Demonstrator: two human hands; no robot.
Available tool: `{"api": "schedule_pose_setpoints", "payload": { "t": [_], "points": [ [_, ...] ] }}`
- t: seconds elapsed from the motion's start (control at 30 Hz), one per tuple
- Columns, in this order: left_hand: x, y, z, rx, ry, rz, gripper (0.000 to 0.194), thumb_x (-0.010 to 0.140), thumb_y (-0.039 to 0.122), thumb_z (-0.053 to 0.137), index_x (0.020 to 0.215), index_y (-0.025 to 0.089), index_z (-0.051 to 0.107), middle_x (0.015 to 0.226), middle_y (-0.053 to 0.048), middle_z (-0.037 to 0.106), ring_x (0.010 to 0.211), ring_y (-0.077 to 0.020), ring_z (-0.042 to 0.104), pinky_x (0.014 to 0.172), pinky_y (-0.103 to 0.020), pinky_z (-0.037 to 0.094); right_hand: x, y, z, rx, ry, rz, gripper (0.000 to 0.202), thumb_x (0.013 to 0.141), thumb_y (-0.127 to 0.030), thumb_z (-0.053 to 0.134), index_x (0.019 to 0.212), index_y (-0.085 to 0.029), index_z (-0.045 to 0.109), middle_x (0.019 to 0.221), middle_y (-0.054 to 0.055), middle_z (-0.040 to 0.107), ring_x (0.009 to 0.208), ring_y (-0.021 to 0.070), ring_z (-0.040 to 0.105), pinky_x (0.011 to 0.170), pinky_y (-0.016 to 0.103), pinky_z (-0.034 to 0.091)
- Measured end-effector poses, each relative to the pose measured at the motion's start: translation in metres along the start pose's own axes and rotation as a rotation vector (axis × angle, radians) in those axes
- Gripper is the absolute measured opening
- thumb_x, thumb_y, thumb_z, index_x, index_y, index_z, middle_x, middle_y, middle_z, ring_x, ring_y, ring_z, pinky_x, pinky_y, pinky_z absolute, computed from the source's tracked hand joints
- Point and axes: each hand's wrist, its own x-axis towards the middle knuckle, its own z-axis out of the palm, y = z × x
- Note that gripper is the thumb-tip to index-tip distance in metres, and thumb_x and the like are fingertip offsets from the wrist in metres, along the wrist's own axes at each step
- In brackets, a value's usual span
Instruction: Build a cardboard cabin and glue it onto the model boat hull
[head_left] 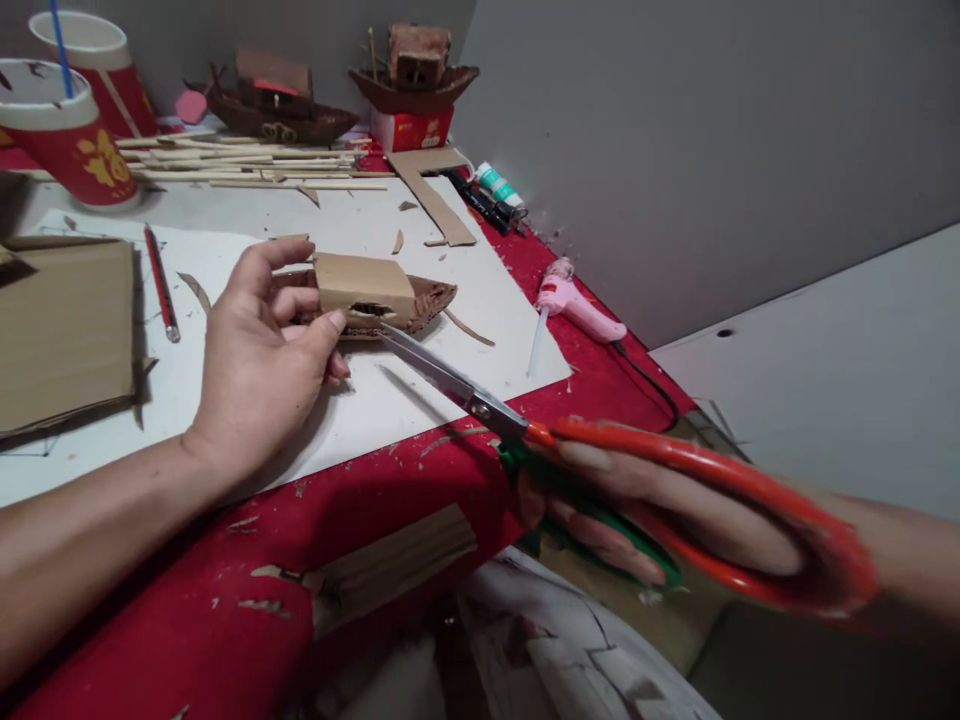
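My left hand [262, 340] grips a small cardboard boat [367, 290] from its left end, thumb on the near side and fingers around the back. The boat has a tan curved cabin with a ragged hole in its near side, and a brown pointed hull. In my right hand [645, 500] is a pair of scissors [480, 408] with one red and one green handle, my fingers through the loops. The blade tips are at the boat's near side, just below the hole; whether they touch it I cannot tell.
White paper [420, 400] lies on a red tabletop [337, 500]. A pink glue gun [574, 305] is at the right, a red pencil [160, 285] and cardboard sheets [71, 335] at the left. Behind are paper cups [67, 140], wooden sticks [255, 160] and two finished-looking boats [285, 115].
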Motion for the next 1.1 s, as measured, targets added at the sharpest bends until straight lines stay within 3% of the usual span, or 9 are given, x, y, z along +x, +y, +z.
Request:
{"api": "schedule_pose_setpoints", "payload": {
  "t": [0.13, 0.3, 0.47, 0.67, 0.77, 0.87, 1.03, 1.1],
  "points": [
    [-0.004, 0.002, 0.002, 0.049, -0.009, 0.05, 0.04, 0.079, 0.014, 0.068, 0.114, 0.027, 0.056, 0.095, -0.001, 0.071, 0.07, -0.0185, 0.071, 0.053, -0.03, 0.06, 0.0, -0.005, 0.009, 0.238, -0.021, 0.115, 0.053, 0.088, -0.07, 0.039, 0.071, -0.023, 0.055, 0.042, -0.003, 0.045, 0.041, 0.0145, 0.042, 0.046, 0.029, 0.037],
    [-0.008, 0.004, 0.0, 0.184, -0.022, 0.153, 0.039, 0.078, 0.016, 0.069, 0.114, 0.028, 0.059, 0.122, 0.0, 0.065, 0.101, -0.023, 0.069, 0.081, -0.034, 0.064, 0.0, -0.014, 0.02, 0.361, 0.057, 0.135, 0.054, 0.083, -0.071, 0.044, 0.061, -0.023, 0.053, 0.036, -0.003, 0.042, 0.036, 0.014, 0.038, 0.044, 0.03, 0.031],
    [-0.01, 0.003, -0.001, 0.235, -0.041, 0.183, 0.042, 0.08, 0.018, 0.069, 0.119, 0.03, 0.058, 0.122, 0.0, 0.065, 0.102, -0.0242, 0.069, 0.08, -0.037, 0.064, 0.0, -0.013, 0.023, 0.411, 0.061, 0.153, 0.054, 0.082, -0.072, 0.042, 0.067, -0.022, 0.058, 0.035, -0.003, 0.045, 0.032, 0.0136, 0.037, 0.044, 0.03, 0.03],
    [-0.015, 0.002, -0.002, 0.371, -0.055, 0.269, 0.046, 0.084, 0.017, 0.065, 0.127, 0.03, 0.055, 0.126, 0.003, 0.062, 0.098, -0.0227, 0.068, 0.083, -0.038, 0.063, -0.001, -0.015, 0.025, 0.431, 0.023, 0.112, 0.054, 0.085, -0.068, 0.041, 0.064, -0.022, 0.059, 0.036, -0.001, 0.046, 0.033, 0.0148, 0.04, 0.052, 0.033, 0.04],
    [-0.017, 0.0, -0.004, 0.432, -0.076, 0.299, 0.049, 0.085, 0.017, 0.064, 0.13, 0.032, 0.053, 0.128, 0.004, 0.061, 0.095, -0.022, 0.069, 0.088, -0.039, 0.061, -0.002, -0.017, 0.024, 0.516, -0.026, 0.151, 0.051, 0.084, -0.068, 0.042, 0.061, -0.024, 0.055, 0.036, -0.001, 0.046, 0.031, 0.0144, 0.037, 0.048, 0.031, 0.037],
    [-0.017, -0.002, -0.005, 0.481, -0.099, 0.332, 0.051, 0.086, 0.018, 0.062, 0.133, 0.035, 0.05, 0.127, 0.004, 0.062, 0.094, -0.0227, 0.07, 0.092, -0.041, 0.059, -0.003, -0.019, 0.025, 0.56, -0.072, 0.191, 0.052, 0.084, -0.069, 0.04, 0.068, -0.025, 0.062, 0.037, -0.001, 0.047, 0.03, 0.0149, 0.038, 0.042, 0.028, 0.034],
    [-0.019, -0.003, -0.003, 0.614, -0.087, 0.512, 0.047, 0.085, 0.015, 0.061, 0.127, 0.034, 0.054, 0.13, 0.002, 0.062, 0.103, -0.0232, 0.068, 0.093, -0.038, 0.058, -0.004, -0.019, 0.035, 0.548, -0.058, 0.178, 0.062, 0.082, -0.073, 0.034, 0.073, -0.023, 0.068, 0.034, -0.001, 0.04, 0.029, 0.0158, 0.036, 0.032, 0.026, 0.029],
    [-0.02, -0.002, -0.001, 0.608, -0.084, 0.541, 0.044, 0.084, 0.013, 0.061, 0.123, 0.033, 0.056, 0.127, 0.001, 0.064, 0.105, -0.0232, 0.067, 0.094, -0.037, 0.057, -0.003, -0.017, 0.04, 0.459, -0.098, 0.108, 0.065, 0.085, -0.072, 0.023, 0.075, -0.025, 0.066, 0.034, -0.002, 0.037, 0.028, 0.0162, 0.035, 0.03, 0.026, 0.03]
  ]
}}
